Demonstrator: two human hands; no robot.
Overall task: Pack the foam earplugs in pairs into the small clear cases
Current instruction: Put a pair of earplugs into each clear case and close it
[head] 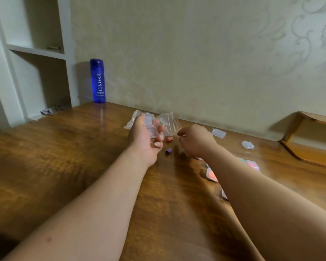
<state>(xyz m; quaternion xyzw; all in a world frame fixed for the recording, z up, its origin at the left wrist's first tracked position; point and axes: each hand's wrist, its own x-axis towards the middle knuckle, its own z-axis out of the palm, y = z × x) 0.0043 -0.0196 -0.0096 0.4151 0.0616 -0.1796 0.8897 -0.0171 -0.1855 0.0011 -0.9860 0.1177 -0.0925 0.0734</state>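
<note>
Holding an open clear case (150, 127) above the table (64, 157), the left hand (145, 141) curls round it. The right hand (196, 141) is bunched beside a plastic bag (169, 122); what it pinches, if anything, is unclear. A pink earplug (169, 139) and a purple earplug (168, 151) lie on the table between the hands, with filled cases (212, 175) near the right forearm.

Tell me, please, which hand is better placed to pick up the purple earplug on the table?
Probably the right hand: the left hand grips the open clear case, while the purple earplug lies on the table between the two hands.
</note>
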